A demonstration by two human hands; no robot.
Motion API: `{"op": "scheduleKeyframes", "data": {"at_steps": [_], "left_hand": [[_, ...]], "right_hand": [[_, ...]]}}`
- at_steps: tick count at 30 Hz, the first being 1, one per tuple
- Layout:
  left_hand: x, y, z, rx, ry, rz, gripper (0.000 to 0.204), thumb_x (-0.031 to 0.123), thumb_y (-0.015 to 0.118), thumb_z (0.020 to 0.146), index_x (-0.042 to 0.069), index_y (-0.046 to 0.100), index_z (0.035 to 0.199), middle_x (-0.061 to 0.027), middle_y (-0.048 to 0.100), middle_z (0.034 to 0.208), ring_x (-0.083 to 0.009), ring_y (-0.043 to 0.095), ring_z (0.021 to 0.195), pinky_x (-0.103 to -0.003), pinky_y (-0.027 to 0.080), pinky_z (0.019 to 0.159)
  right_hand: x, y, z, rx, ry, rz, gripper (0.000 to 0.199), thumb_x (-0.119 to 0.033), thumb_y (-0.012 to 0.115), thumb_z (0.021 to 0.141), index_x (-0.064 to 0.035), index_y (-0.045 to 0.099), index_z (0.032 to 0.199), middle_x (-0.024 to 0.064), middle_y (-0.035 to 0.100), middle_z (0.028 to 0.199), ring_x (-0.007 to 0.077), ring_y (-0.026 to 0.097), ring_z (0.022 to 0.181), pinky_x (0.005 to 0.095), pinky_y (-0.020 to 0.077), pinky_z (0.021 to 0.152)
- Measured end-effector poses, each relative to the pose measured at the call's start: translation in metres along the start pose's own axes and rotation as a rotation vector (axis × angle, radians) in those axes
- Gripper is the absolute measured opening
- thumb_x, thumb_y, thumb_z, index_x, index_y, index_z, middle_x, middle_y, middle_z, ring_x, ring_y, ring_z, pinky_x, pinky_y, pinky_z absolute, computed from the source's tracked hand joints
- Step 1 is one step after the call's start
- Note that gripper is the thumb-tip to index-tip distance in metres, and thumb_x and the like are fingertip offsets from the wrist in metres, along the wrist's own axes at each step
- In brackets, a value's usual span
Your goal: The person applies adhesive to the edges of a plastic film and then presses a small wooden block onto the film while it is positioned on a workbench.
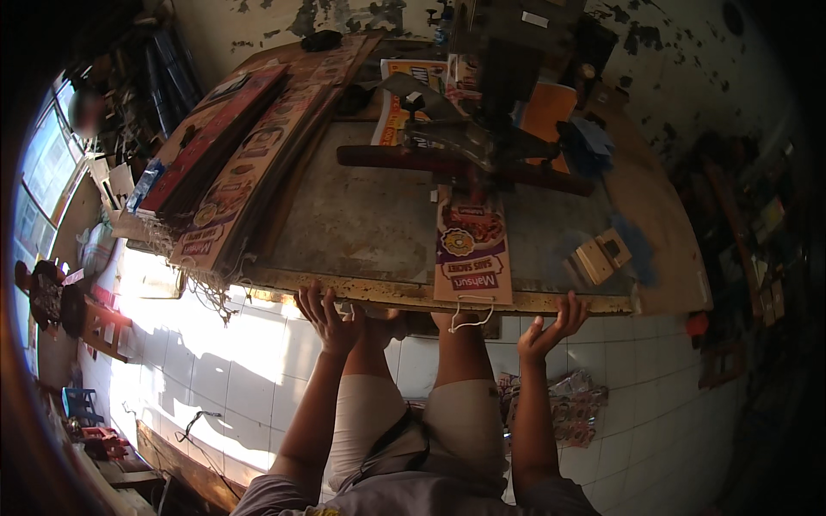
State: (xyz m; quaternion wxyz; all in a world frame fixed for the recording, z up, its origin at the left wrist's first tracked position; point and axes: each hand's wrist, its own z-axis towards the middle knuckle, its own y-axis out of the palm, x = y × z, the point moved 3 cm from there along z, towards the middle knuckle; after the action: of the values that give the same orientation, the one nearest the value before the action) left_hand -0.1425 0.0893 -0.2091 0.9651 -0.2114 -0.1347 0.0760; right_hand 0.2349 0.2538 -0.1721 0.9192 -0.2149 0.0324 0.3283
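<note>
While both hands, left and right, are held open and empty at the worn metal-topped worktop's front edge, the purple printed cardboard strip overhanging between them could be knocked off.

Bare forearms, no sleeves reaching the wrists. Grey short-sleeved shirt, pale beige shorts. Dark strap hanging across the lap.

A long, narrow printed cardboard strip, purple and red with a round yellow emblem, lies flat on the worn grey table. Its near end reaches the table's front edge, where a thin white string loop hangs down; its far end runs under a dark machine.
</note>
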Motion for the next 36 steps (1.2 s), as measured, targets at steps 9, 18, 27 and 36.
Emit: {"op": "scheduleKeyframes", "data": {"at_steps": [9, 18, 27, 36], "left_hand": [[0.003, -0.001, 0.001, -0.014, -0.003, 0.025, 0.076, 0.020, 0.076, 0.074, 0.006, 0.042, 0.141, -0.0267, 0.038, 0.152, -0.0541, 0.029, 0.145, -0.072, 0.025, 0.116], [0.004, -0.001, 0.003, 0.022, -0.048, -0.016, 0.060, 0.022, 0.073, 0.081, 0.008, 0.049, 0.134, -0.0225, 0.043, 0.150, -0.0489, 0.034, 0.144, -0.069, 0.022, 0.119], [0.002, 0.004, 0.001, 0.067, -0.044, -0.015, 0.058, 0.024, 0.073, 0.081, 0.011, 0.052, 0.134, -0.0195, 0.045, 0.149, -0.0468, 0.036, 0.143, -0.068, 0.025, 0.118], [0.005, 0.003, 0.002, 0.063, -0.045, -0.022, 0.053, 0.026, 0.075, 0.082, 0.013, 0.058, 0.130, -0.0169, 0.049, 0.147, -0.0405, 0.040, 0.142, -0.065, 0.026, 0.119]], "right_hand": [[0.002, -0.001, 0.001, 0.001, -0.016, 0.012, 0.047, -0.039, 0.035, 0.109, -0.0057, 0.043, 0.141, 0.0218, 0.043, 0.150, 0.0473, 0.034, 0.141, 0.0671, 0.0243, 0.115], [-0.029, -0.016, 0.016, -0.120, 0.080, 0.013, 0.052, -0.046, 0.036, 0.109, -0.0074, 0.042, 0.144, 0.0173, 0.042, 0.153, 0.0424, 0.033, 0.147, 0.0659, 0.0102, 0.120], [-0.126, -0.014, 0.078, -0.617, -0.178, 0.227, 0.064, -0.042, 0.067, 0.095, -0.0104, 0.049, 0.148, 0.0124, 0.048, 0.153, 0.0324, 0.044, 0.144, 0.0648, 0.0160, 0.121], [-0.142, -0.014, 0.086, -0.653, -0.234, 0.224, 0.057, -0.037, 0.068, 0.096, -0.0066, 0.057, 0.143, 0.0142, 0.053, 0.145, 0.0342, 0.049, 0.136, 0.0523, 0.0378, 0.112]]}}
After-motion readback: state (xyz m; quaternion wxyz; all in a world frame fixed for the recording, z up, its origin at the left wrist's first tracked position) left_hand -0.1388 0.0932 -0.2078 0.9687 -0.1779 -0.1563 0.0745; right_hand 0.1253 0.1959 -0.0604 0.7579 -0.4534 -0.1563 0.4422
